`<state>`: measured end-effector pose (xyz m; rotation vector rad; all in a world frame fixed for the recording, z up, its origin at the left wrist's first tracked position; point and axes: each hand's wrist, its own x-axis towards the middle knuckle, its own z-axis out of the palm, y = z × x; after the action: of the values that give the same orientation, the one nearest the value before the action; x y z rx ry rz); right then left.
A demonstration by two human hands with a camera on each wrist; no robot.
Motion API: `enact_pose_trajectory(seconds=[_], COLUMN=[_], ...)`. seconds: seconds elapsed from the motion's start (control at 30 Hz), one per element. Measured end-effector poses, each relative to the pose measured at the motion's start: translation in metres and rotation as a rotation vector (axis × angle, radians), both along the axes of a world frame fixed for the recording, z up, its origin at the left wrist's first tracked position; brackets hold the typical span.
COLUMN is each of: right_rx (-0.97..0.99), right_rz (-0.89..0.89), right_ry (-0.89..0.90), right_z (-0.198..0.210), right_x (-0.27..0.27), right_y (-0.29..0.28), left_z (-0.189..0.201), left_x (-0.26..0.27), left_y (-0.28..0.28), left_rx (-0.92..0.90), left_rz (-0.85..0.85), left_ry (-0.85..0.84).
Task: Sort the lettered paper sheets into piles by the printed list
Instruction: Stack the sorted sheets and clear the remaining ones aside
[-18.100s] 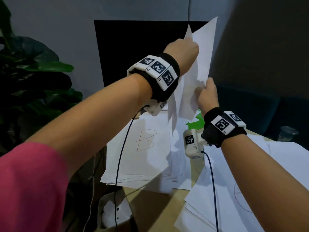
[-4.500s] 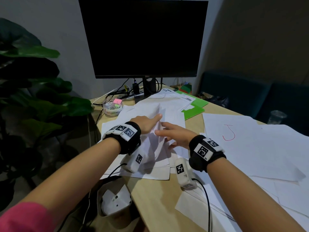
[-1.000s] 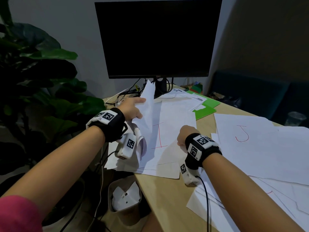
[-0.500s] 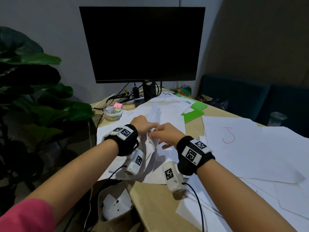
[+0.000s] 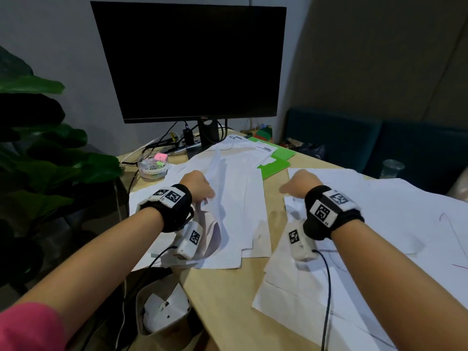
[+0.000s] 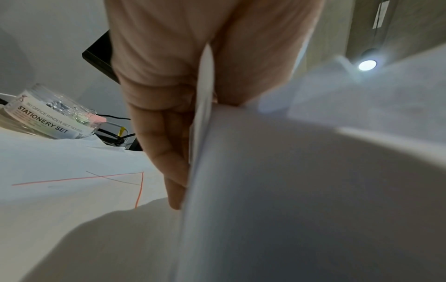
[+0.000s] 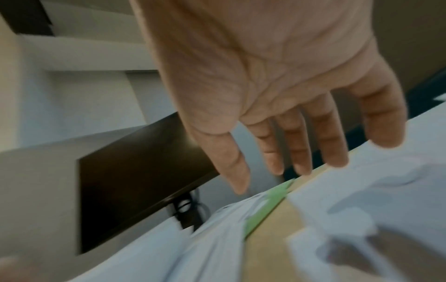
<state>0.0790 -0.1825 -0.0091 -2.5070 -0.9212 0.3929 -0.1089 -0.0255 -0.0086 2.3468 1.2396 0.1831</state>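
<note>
Desk (image 5: 222,287) carries two paper spreads. Right pile (image 5: 395,224) covers the desk's right side; left pile (image 5: 235,198) lies toward the left edge, before the monitor (image 5: 190,62). Left hand (image 5: 198,184) pinches lifted sheets (image 6: 301,190) of the left pile. Right hand (image 5: 298,183) hovers, fingers (image 7: 296,150) spread, empty, over the right pile's near-left corner.

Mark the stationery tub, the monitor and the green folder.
stationery tub (image 5: 153,166), head view, its clear side wall
monitor (image 5: 192,62), head view, middle of dark screen
green folder (image 5: 276,165), head view, its bare front part
</note>
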Motion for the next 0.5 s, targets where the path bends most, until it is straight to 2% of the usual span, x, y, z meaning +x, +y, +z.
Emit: enact_pose_trajectory(seconds=[0.17,0.27,0.4,0.5], right_rx=[-0.273,-0.339,-0.382,-0.422], right_rz=[-0.227,-0.298,-0.218,-0.21], right_ry=[-0.063,0.016,0.044,-0.019], right_z=[-0.021,-0.05,-0.051,-0.069], right_x=[0.067,0.114,0.11,0.126], right_y=[-0.063,-0.075,-0.081,-0.076], left_z=[0.002,0.001,0.001,0.001], left_x=[0.001,0.001,0.001,0.002], left_y=[-0.002,-0.003,-0.003,-0.004], left_rx=[0.002,0.006,-0.005,-0.008], left_rz=[-0.006,-0.009,-0.014,-0.018], left_ry=[0.016,0.014,0.018,0.013])
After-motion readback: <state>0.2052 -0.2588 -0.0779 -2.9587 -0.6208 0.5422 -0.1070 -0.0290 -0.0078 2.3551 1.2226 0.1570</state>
